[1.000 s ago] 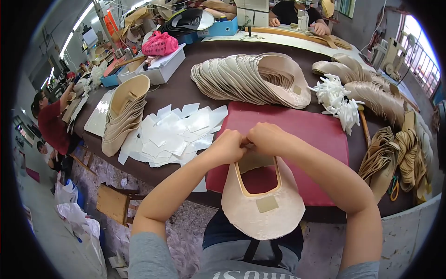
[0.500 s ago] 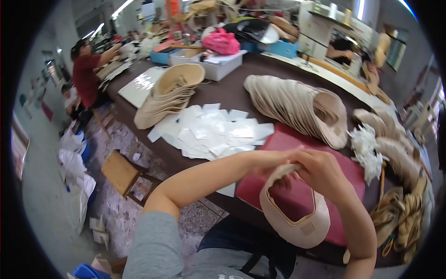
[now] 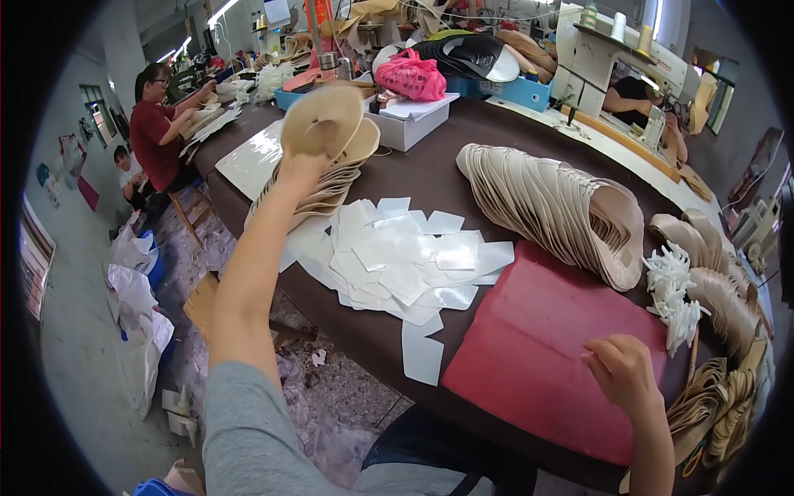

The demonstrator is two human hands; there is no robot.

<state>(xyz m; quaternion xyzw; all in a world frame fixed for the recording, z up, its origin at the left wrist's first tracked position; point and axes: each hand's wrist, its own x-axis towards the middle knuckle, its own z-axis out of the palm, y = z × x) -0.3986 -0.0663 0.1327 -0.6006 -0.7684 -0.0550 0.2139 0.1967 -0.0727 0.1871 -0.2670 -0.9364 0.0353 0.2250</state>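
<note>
My left hand (image 3: 299,169) is stretched out to the far left and holds a beige curved visor piece (image 3: 322,121) over a leaning stack of the same pieces (image 3: 327,186). My right hand (image 3: 622,372) rests with loosely curled fingers on the red mat (image 3: 538,347) at the table's near edge and holds nothing. Between the two hands lies a scatter of white paper backing pieces (image 3: 397,260).
A long fanned stack of beige visor pieces (image 3: 554,207) lies beyond the mat. A bunch of white strips (image 3: 674,289) and more beige parts (image 3: 728,298) sit at the right. A white box (image 3: 409,120), a pink bag (image 3: 411,76) and seated people (image 3: 157,124) are farther off.
Both hands held one visor piece together over the mat. My left hand has carried it out left to the stack, and my right hand has let go and stayed on the mat.
</note>
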